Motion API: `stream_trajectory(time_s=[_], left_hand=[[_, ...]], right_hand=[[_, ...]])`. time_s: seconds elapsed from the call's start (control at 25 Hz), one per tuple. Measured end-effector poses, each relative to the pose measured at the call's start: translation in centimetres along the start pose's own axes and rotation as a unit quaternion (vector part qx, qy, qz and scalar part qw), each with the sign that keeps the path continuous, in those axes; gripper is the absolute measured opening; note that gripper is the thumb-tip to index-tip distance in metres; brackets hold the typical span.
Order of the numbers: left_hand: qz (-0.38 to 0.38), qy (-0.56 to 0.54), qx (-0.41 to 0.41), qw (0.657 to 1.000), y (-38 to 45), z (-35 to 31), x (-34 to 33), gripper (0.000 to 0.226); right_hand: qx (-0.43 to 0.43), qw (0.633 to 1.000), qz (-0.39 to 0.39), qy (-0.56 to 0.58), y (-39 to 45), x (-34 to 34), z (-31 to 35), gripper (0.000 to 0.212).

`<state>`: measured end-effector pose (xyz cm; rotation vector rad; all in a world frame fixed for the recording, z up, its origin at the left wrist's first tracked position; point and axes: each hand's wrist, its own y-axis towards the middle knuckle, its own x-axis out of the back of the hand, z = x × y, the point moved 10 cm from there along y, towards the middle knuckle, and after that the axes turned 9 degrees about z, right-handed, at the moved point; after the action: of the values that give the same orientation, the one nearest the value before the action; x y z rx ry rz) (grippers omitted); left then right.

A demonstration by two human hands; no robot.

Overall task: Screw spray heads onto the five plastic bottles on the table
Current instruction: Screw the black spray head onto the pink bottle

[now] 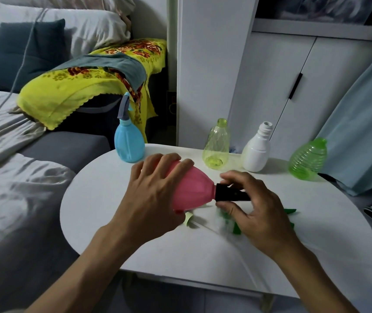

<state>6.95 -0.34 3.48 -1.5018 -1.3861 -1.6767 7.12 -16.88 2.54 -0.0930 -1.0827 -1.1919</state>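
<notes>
My left hand (155, 193) grips a pink bottle (194, 188), tipped on its side above the white table (112, 199) with its neck pointing right. My right hand (255, 208) pinches a black spray head (230, 193) that sits on that neck. A blue bottle (129, 141) with a grey-blue spray head (124, 107) fitted stands at the table's back left. Along the back edge stand a clear yellow-green bottle (217, 145), a white bottle (257, 150) and a ribbed green bottle (308, 159), all three with bare necks.
Loose spray-head parts lie under my hands: a pale yellow-green piece (189, 219) and green pieces (291, 211), partly hidden. A bed is on the left, a white cabinet (293, 86) stands behind the table, and a blue curtain (366, 123) hangs at the right.
</notes>
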Motion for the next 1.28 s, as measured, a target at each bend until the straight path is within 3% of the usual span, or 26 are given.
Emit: stream_trajectory(time_s=[0.2,0.4,0.6,0.64,0.72,0.84,1.0,1.08,1.16,1.28], left_hand=[[-0.035,0.015,-0.004,0.999,0.0,-0.5,0.3,0.095],[-0.024,0.004,-0.021,0.999,0.1,-0.4,-0.1,0.097],[0.019,-0.118,-0.015,0.993,0.4,1.1,-0.6,0.099],[0.026,-0.137,-0.012,0.990,0.5,1.3,-0.8,0.099],[0.027,-0.151,-0.011,0.988,0.6,1.3,-0.7,0.098],[0.003,-0.130,-0.005,0.991,0.5,0.7,-0.2,0.097],[-0.072,-0.071,0.037,0.994,-0.3,-1.0,0.9,0.095],[-0.093,-0.084,0.064,0.990,-0.8,-2.1,0.7,0.094],[-0.089,-0.126,0.102,0.983,-0.9,-2.7,0.0,0.094],[-0.093,-0.097,0.127,0.983,-0.9,-3.1,-0.5,0.095]], right_hand=[[-0.079,0.977,-0.028,0.196,0.0,0.5,-1.5,0.027],[-0.158,0.920,0.013,0.359,0.0,-1.1,-3.0,0.017],[-0.132,0.901,0.182,0.372,-0.4,-1.4,-3.0,0.056],[-0.123,0.900,0.210,0.362,-0.6,-1.6,-2.7,0.055],[-0.119,0.918,0.217,0.310,-0.9,-1.9,-2.6,0.033],[-0.160,0.945,0.148,0.246,-0.9,-1.4,-3.1,0.062],[-0.194,0.950,-0.022,0.244,-1.2,-0.2,-3.3,0.045],[-0.192,0.920,-0.046,0.338,-1.0,-0.9,-3.2,0.031],[-0.163,0.875,-0.064,0.452,-0.3,-1.7,-2.7,0.039],[-0.166,0.848,-0.110,0.491,-0.2,-2.1,-2.6,0.036]])
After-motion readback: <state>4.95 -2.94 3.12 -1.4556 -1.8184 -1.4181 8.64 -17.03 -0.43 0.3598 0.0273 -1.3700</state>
